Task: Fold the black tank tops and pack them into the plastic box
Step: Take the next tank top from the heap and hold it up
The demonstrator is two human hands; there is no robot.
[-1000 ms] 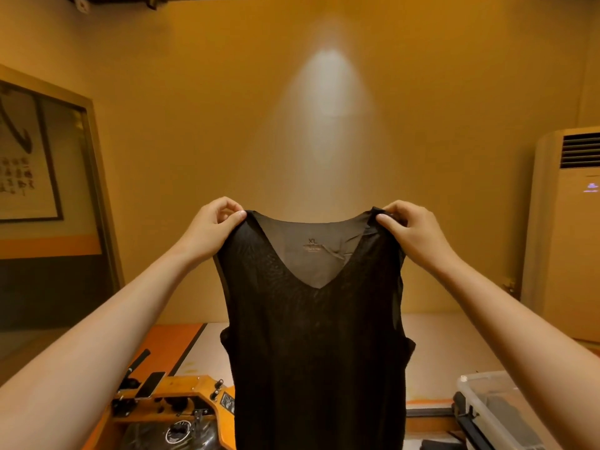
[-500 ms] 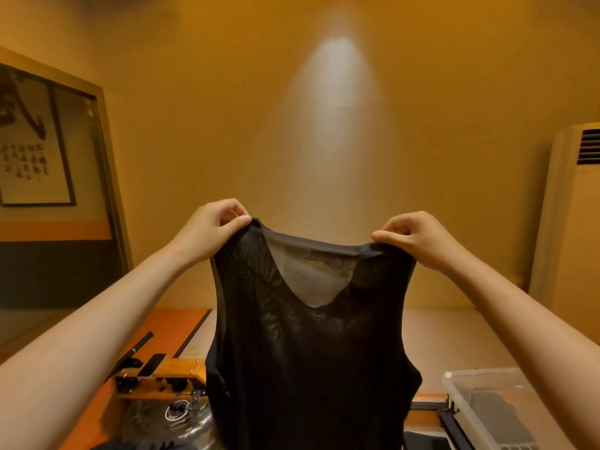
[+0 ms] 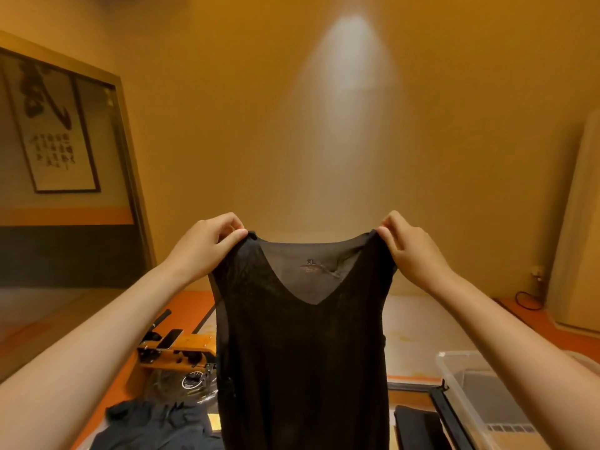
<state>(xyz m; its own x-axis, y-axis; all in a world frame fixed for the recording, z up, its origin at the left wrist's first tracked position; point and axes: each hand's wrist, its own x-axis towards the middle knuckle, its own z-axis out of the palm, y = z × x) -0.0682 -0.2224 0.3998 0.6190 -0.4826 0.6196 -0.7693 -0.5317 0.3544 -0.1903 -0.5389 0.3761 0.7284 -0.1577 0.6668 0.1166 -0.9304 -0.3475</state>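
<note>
A sheer black tank top (image 3: 302, 362) hangs in front of me, V-neck facing me with an XL mark inside the collar. My left hand (image 3: 204, 245) pinches its left shoulder strap and my right hand (image 3: 412, 248) pinches the right strap, both at chest height. The garment's lower part runs out of the frame. A clear plastic box (image 3: 480, 397) sits at the lower right. A crumpled heap of black tank tops (image 3: 152, 423) lies at the lower left, and a folded black piece (image 3: 418, 427) rests just left of the box.
An orange-and-black machine (image 3: 175, 349) with a dial stands on the orange table at the left. A framed calligraphy picture (image 3: 52, 138) hangs on the left wall. A tall cream air conditioner (image 3: 574, 228) stands at the right, with a cable (image 3: 527, 298) by its base.
Both hands have spread a little apart, pulling the neckline taut and flat. The view has tilted downward, revealing the heap of black tops and the folded piece below.
</note>
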